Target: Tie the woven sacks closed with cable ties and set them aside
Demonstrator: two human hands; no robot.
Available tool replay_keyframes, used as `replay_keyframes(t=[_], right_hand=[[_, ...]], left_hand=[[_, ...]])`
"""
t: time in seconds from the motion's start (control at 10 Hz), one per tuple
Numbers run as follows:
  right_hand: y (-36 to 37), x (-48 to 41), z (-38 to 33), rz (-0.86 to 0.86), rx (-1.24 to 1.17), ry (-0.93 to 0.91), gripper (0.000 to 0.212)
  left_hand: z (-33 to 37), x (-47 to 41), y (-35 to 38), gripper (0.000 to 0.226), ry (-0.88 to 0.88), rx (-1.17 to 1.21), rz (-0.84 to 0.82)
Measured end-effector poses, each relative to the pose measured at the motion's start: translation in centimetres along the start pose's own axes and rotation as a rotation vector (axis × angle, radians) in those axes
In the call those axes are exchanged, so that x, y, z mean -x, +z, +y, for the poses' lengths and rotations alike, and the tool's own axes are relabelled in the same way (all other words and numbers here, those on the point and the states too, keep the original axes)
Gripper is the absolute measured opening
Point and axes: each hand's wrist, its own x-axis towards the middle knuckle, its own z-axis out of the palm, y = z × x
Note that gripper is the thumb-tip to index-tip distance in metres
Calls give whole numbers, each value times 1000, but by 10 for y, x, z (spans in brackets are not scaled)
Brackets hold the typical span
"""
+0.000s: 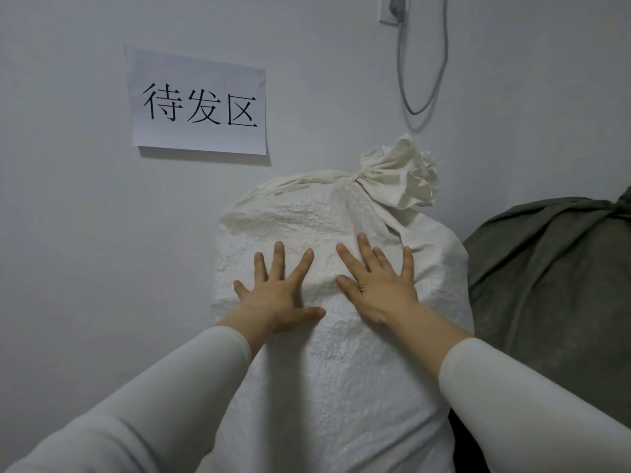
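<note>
**Reader:** Where is the sack, and what does it look like?

**Me:** The white woven sack stands upright right in front of me, full and lumpy, against a pale wall. Its mouth is gathered into a crumpled tuft at the upper right, cinched tight at the neck. I cannot make out the tie itself.

**Reader:** And your hands?

**Me:** Both lie flat on the front of the sack, side by side near its top. My left hand has its fingers spread wide, palm on the weave, gripping nothing. My right hand is the same: fingers splayed, pressed against the sack, holding nothing. My sleeves are pale.

**Reader:** What is around it?

**Me:** Just beside the sack on the right is a dark grey-green sack, also bunched at its top. On the wall above left is a paper sign with three black characters. At upper right a grey cable loops down from a wall socket.
</note>
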Motion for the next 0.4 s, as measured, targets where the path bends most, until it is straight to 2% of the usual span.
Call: replay_keyframes(t=[0.1, 0.2, 0.3, 0.4], right_hand=[[0, 11, 3, 57, 62, -86, 58], [5, 22, 6, 31, 58, -101, 55], [4, 16, 3, -13, 14, -70, 58], [1, 22, 1, -21, -25, -82, 62]], left_hand=[[3, 13, 9, 96, 13, -13, 84], [8, 21, 14, 93, 5, -24, 66], [14, 18, 2, 93, -21, 13, -8], [20, 34, -3, 89, -38, 47, -8]])
